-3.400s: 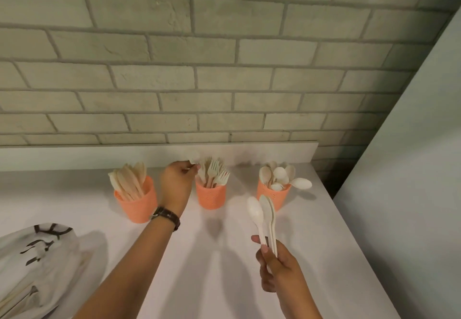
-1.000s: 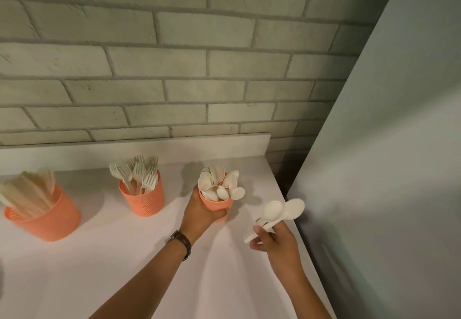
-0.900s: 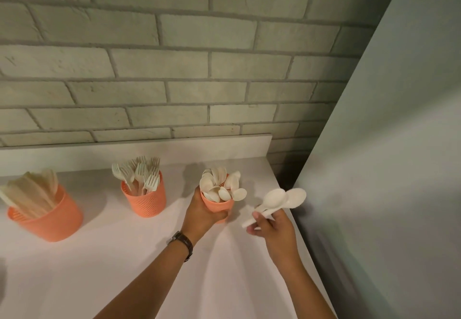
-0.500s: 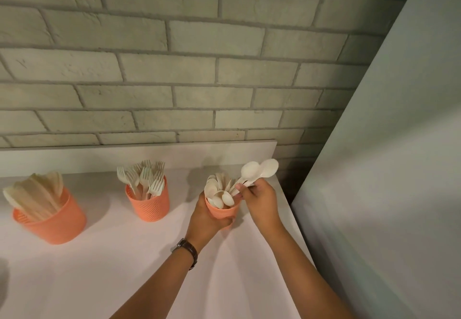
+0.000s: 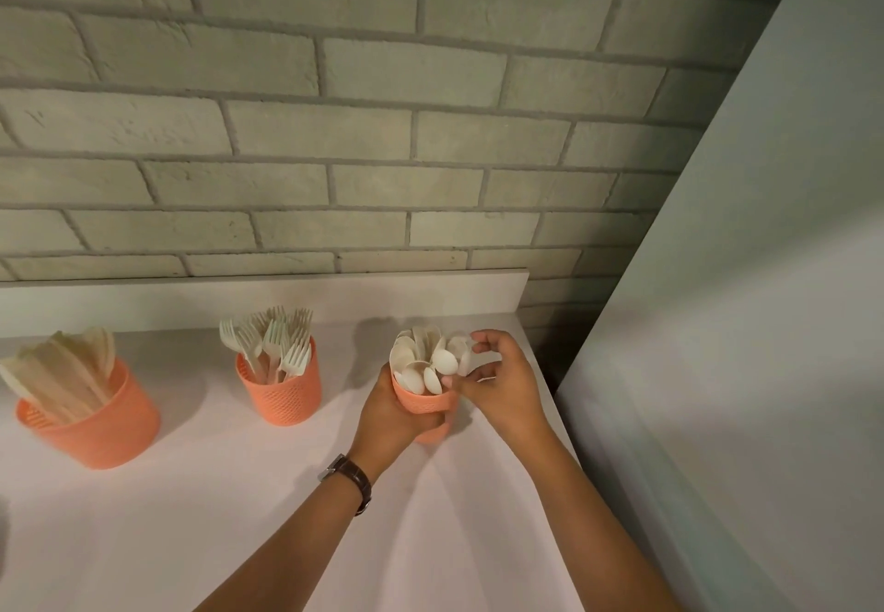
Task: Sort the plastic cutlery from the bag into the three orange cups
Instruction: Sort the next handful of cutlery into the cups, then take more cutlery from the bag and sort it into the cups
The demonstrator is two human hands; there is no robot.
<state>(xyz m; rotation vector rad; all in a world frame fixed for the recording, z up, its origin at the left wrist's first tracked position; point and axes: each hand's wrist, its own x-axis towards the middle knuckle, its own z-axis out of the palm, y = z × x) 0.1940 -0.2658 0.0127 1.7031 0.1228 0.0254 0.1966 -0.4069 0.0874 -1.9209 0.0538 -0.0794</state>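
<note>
On the counter (image 5: 239,492), left hand (image 5: 387,415) clamped round the spoon cup (image 5: 423,403), right fingers (image 5: 483,341) pinching its spoons (image 5: 445,362).

Grey-green brick wall (image 5: 363,142) behind white counter (image 5: 143,516), pale side panel (image 5: 765,324).

A single view was taken from a head-worn camera, aimed forward and down at the counter (image 5: 143,516) from close above; the brick wall (image 5: 335,133) was faced straight ahead.

Knives (image 5: 62,374) left; forks (image 5: 272,343) middle; spoons (image 5: 425,362) right
</note>
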